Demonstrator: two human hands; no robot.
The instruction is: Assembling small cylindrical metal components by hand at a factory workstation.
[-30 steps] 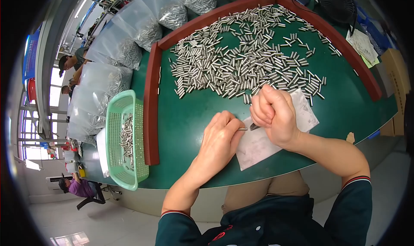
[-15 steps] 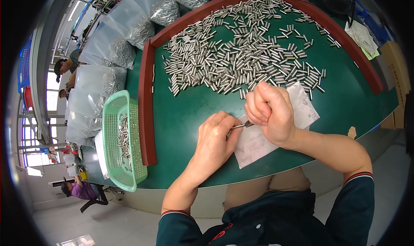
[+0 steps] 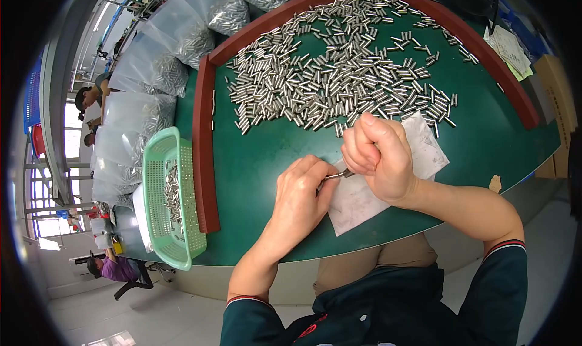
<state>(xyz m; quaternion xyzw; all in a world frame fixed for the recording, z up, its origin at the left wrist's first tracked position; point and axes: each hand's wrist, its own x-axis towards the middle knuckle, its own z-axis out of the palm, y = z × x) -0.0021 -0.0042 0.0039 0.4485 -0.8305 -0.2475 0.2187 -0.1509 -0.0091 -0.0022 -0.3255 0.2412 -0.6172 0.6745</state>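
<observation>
My left hand (image 3: 300, 188) pinches a small shiny metal pin (image 3: 331, 177) between thumb and fingers, and it points toward my right hand. A fist is what my right hand (image 3: 383, 158) makes, around a slim tool mostly hidden in the palm. The tool's dark tip (image 3: 347, 173) sticks out and meets the pin's end; its kind I cannot make out. Under both hands lies a smudged white sheet (image 3: 354, 211). Just beyond them spreads a big heap of loose metal pins (image 3: 339, 85) on the green tabletop (image 3: 260, 176).
Dark red rails (image 3: 206, 164) border the heap at left, back and right. Outside the left rail stands a light green basket (image 3: 199, 240) with metal pieces inside. Clear bags (image 3: 148, 113) of metal parts line the far left. A cardboard box (image 3: 555, 97) is at right. Other people sit far left.
Both hands keep the same grip and nearly the same place. The whole view has shifted very slightly; nothing has been picked up or let go.
</observation>
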